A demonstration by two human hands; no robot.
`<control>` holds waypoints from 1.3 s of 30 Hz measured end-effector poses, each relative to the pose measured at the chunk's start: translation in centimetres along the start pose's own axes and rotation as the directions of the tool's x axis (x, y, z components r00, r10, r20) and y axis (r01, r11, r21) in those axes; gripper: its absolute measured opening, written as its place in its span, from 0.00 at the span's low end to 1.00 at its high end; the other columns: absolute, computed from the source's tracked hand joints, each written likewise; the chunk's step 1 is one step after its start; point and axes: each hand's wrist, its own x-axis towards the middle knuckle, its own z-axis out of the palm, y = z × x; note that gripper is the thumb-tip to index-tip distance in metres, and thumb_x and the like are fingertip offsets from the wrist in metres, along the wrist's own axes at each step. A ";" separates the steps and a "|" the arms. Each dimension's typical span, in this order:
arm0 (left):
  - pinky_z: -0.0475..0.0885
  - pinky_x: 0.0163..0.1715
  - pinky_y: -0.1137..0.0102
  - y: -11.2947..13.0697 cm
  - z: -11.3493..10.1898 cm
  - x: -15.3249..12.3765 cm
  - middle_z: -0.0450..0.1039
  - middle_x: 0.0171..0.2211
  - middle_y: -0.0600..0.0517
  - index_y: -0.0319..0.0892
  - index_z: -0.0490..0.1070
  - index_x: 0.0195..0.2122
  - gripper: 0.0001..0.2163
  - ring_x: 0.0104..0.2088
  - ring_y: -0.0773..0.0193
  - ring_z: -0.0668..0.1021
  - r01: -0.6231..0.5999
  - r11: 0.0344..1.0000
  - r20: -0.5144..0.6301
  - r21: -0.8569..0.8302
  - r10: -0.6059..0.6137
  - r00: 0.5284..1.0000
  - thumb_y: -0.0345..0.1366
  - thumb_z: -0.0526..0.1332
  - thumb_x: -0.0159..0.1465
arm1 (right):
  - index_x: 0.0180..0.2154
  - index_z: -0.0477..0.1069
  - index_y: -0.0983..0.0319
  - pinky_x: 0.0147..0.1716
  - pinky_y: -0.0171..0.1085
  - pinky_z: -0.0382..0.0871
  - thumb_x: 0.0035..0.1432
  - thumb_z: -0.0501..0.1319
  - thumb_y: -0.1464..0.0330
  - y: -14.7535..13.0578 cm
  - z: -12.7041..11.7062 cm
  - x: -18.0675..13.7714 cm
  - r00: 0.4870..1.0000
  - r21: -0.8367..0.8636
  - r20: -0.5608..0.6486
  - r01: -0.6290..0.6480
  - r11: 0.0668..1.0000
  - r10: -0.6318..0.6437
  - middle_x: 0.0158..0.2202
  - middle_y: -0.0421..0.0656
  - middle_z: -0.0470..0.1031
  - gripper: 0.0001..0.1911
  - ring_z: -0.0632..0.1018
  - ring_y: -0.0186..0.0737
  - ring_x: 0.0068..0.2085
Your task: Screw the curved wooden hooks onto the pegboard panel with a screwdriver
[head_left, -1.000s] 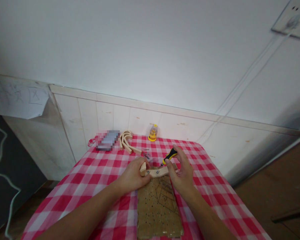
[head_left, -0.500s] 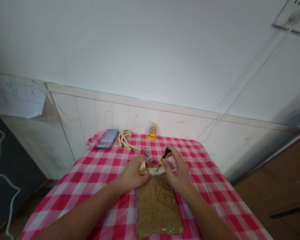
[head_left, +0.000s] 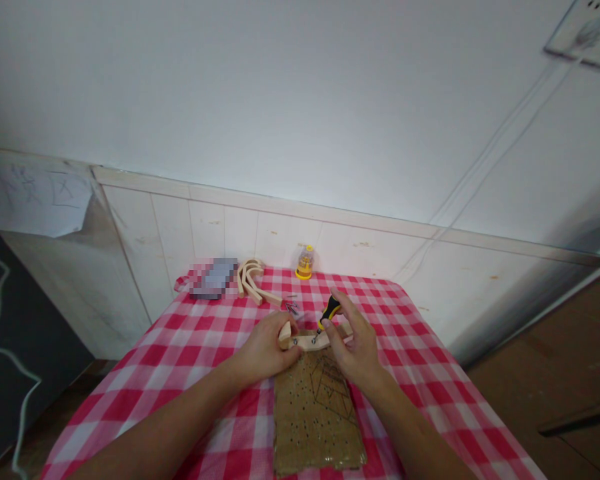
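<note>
My left hand (head_left: 267,347) grips the left end of a curved pale wooden piece (head_left: 310,341) that lies across the far edge of a brown perforated board (head_left: 314,413). A small black-and-yellow screwdriver (head_left: 328,313) is pinched in the fingers of my right hand (head_left: 353,343), its tip set down on a screw in the wooden piece. Both hands are close together near the middle of the red-and-white checked tablecloth (head_left: 190,353).
More curved wooden pieces (head_left: 253,280) lie at the back of the table beside a blurred grey object (head_left: 213,279). A small yellow container (head_left: 305,262) stands by the white panelled wall. A few loose screws (head_left: 293,307) lie behind the hands.
The right hand has brought the screwdriver down and slightly left, from held above the wooden piece to tip resting on its screw. The left hand has kept its hold.
</note>
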 end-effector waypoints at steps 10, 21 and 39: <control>0.65 0.34 0.69 -0.2 0.1 0.1 0.74 0.31 0.54 0.43 0.69 0.32 0.07 0.32 0.61 0.73 -0.002 1.000 0.002 0.006 0.002 1.000 0.32 0.65 0.53 | 0.64 0.64 0.53 0.46 0.45 0.78 0.65 0.61 0.70 -0.1 0.1 0.2 1.000 0.010 -0.003 -0.001 1.000 0.002 0.50 0.46 0.80 0.27 0.82 0.45 0.44; 0.65 0.34 0.69 -0.1 0.0 0.0 0.74 0.31 0.54 0.43 0.68 0.31 0.06 0.32 0.62 0.74 0.005 1.000 0.004 0.010 -0.005 1.000 0.31 0.64 0.53 | 0.63 0.65 0.54 0.45 0.43 0.79 0.65 0.61 0.69 -0.6 -0.2 0.3 1.000 -0.004 -0.012 -0.007 1.000 0.007 0.49 0.46 0.80 0.26 0.82 0.44 0.43; 0.65 0.33 0.69 -0.2 0.0 0.0 0.74 0.31 0.54 0.43 0.69 0.32 0.07 0.32 0.61 0.74 0.013 1.000 0.007 0.014 -0.013 1.000 0.31 0.65 0.53 | 0.64 0.65 0.54 0.46 0.45 0.79 0.65 0.61 0.69 -0.1 0.0 0.1 1.000 0.003 0.020 -0.006 1.000 0.006 0.51 0.47 0.80 0.26 0.82 0.45 0.45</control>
